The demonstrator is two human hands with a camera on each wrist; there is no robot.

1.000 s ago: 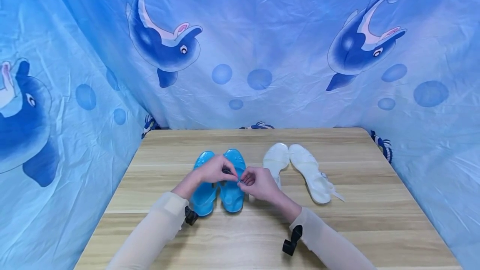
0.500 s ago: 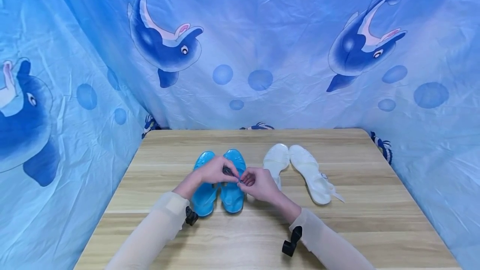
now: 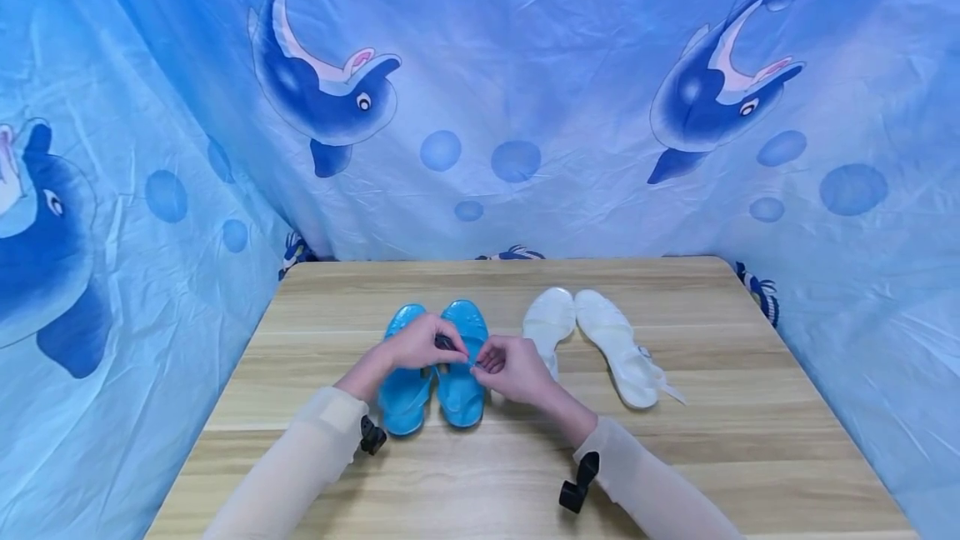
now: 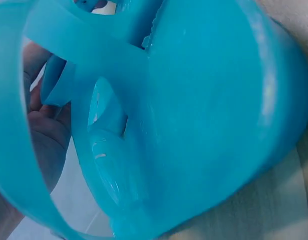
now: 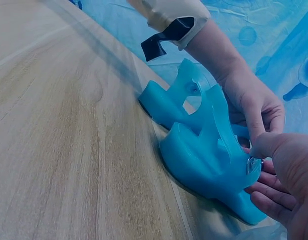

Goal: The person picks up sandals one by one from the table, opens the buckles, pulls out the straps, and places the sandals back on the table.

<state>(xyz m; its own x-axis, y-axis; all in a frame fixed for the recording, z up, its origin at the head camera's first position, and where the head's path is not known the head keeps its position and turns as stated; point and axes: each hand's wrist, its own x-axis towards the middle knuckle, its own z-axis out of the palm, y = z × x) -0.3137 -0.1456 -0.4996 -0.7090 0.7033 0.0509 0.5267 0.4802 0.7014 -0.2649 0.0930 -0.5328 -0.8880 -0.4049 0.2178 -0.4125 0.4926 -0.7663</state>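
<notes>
Two blue jelly sandals lie side by side, the left one [image 3: 403,400] and the right one [image 3: 460,402], toes pointing away. Over the right sandal my left hand [image 3: 423,342] pinches its ankle strap between thumb and index finger. My right hand [image 3: 519,369] meets it from the other side, thumb and fingers pinching the strap at the metal buckle [image 5: 252,165]. The right wrist view shows both sets of fingertips close together there; whether the strap runs through the buckle is hidden. In the left wrist view the blue sandal [image 4: 204,110] fills most of the picture.
To the right lie two white sandals, one [image 3: 551,319] partly behind my right hand and the other [image 3: 617,348] angled outward, its strap loose. The wooden table [image 3: 480,473] has a blue dolphin-print curtain [image 3: 480,65] along its back and sides.
The head view has shifted slightly. My hands stay at the right blue sandal's strap, the left fingertips drawing back a little to the left.
</notes>
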